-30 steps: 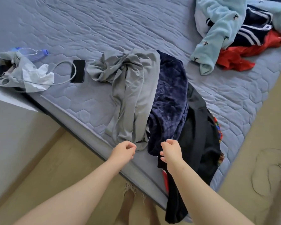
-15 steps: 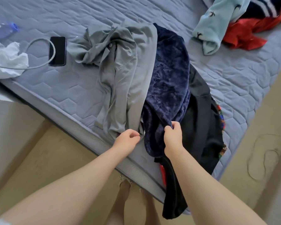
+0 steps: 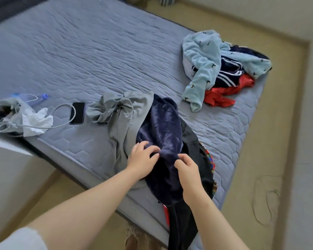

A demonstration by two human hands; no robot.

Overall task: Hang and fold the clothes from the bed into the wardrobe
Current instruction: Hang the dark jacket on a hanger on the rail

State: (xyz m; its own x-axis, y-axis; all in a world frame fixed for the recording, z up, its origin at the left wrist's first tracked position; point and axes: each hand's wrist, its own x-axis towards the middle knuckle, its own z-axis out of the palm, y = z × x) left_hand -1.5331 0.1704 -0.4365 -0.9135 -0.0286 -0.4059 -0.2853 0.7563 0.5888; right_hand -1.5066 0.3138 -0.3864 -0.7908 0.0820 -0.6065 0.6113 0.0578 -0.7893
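Observation:
A navy velvet garment [image 3: 163,127] lies over the near edge of the blue-grey bed [image 3: 90,56]. To its left sprawls a grey garment [image 3: 121,116], and a black garment [image 3: 192,147] hangs off the edge on its right. My left hand [image 3: 141,161] rests on the velvet's left side with its fingers curled into the fabric. My right hand [image 3: 186,168] pinches a fold of the same velvet just to the right. A second heap at the bed's far right corner holds a light-blue fleece [image 3: 202,60], a striped navy top [image 3: 228,73] and a red garment [image 3: 222,94].
A black phone [image 3: 77,112] with a grey cable [image 3: 61,114], crumpled white tissue [image 3: 36,121], a grey pouch [image 3: 4,112] and a blue bottle [image 3: 33,97] lie at the bed's left edge. Beige floor [image 3: 271,123] surrounds the bed. My feet show below the mattress edge.
Both hands moved up from the bed's edge onto the navy velvet and took hold of it. My head lifted, bringing the far heap and the floor into view.

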